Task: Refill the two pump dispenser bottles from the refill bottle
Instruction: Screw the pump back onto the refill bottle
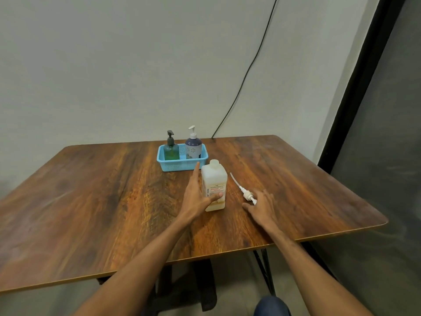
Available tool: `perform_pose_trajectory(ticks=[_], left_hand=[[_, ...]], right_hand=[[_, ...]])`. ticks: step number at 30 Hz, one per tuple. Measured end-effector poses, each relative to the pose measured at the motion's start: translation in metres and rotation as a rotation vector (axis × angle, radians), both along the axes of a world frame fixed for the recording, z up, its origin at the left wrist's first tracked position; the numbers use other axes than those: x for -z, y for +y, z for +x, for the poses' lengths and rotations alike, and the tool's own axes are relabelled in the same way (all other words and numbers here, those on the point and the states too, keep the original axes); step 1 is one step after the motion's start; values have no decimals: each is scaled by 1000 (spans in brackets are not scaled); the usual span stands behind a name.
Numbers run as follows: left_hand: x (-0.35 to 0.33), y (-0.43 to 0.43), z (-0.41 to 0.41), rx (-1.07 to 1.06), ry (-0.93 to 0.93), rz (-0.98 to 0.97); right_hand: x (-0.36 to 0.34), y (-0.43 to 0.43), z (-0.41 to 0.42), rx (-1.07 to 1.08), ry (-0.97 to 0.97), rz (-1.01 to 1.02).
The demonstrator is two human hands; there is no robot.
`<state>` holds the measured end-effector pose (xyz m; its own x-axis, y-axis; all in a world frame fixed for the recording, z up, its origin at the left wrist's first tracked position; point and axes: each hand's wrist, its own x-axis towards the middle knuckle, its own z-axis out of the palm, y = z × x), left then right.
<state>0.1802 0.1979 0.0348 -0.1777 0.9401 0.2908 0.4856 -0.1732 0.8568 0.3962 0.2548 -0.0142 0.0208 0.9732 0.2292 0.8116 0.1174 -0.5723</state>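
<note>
The white refill bottle [215, 179] stands upright mid-table with its neck uncapped. My left hand [197, 197] lies against its left side, fingers straight and the thumb across the label. Just right of the bottle, a white pump head with its long tube [241, 190] lies flat on the table. My right hand [262, 206] rests there, fingers spread, fingertips at the pump's nozzle. Behind, a blue basket [173, 166] holds a green dispenser with a black pump [171, 149] and a purple-and-white dispenser with a white pump [193, 145], both upright.
The wooden table [91, 201] stands against a pale wall. A black cable [248, 67] runs down the wall to the table's back edge. A dark panel [376, 133] is at the right. The table's right and front edges are close to my arms.
</note>
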Motion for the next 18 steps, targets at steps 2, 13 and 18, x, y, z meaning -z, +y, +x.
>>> perform_pose_trajectory(ticks=[2, 13, 18], left_hand=[[1, 2, -2, 18, -13, 12], [1, 11, -26, -23, -24, 76], [-8, 19, -53, -115, -32, 91]], right_hand=[[1, 1, -2, 30, -48, 33], [-41, -6, -21, -78, 347, 257], [-103, -18, -35, -178, 490, 292]])
